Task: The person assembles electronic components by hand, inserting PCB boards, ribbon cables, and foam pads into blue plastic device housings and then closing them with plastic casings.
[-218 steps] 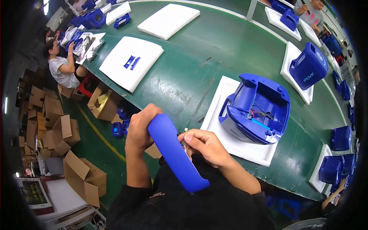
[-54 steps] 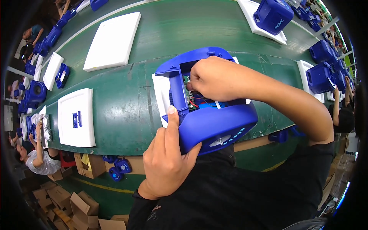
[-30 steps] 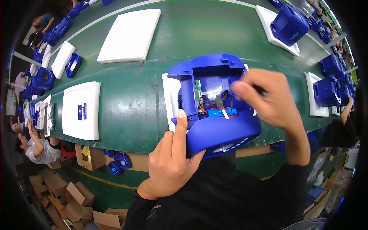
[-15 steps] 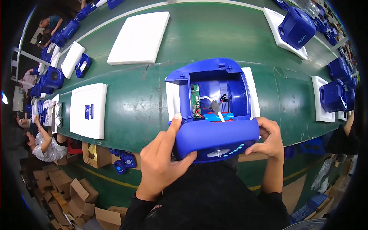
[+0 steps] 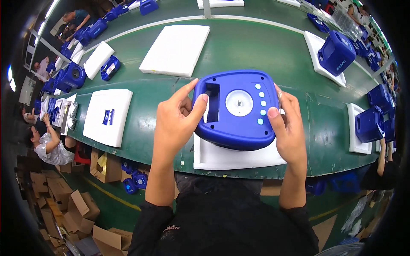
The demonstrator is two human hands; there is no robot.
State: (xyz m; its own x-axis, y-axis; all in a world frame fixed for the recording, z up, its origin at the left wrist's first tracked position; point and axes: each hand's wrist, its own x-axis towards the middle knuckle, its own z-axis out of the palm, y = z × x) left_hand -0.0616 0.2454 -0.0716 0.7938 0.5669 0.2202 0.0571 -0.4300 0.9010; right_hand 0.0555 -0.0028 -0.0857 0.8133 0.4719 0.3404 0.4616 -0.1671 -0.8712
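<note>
Between my two hands is a blue plastic speaker housing (image 5: 230, 133), its panel side facing up. That panel carries a white round dial seat (image 5: 239, 103) with a small metal shaft, and a curved row of light-blue buttons (image 5: 263, 103). A rectangular handle opening (image 5: 212, 103) cuts through its left side. My left hand (image 5: 179, 115) is closed round the left edge, thumb at the opening. Along the right edge my right hand (image 5: 288, 123) grips, thumb near the buttons. The housing's open side is hidden. Under it lies a white foam pad (image 5: 230, 160).
Another foam pad (image 5: 100, 128) at left bears two small blue parts (image 5: 108, 117). A bare foam sheet (image 5: 175, 50) lies farther back. Blue speakers (image 5: 337, 53) stand on foam at right. Co-workers (image 5: 53, 145) sit at left. Cardboard boxes (image 5: 77, 209) are on the floor.
The housing has been turned over: its open side with circuit board and wires faced up before, and now the button panel does. Both hands moved up with it, farther over the bench.
</note>
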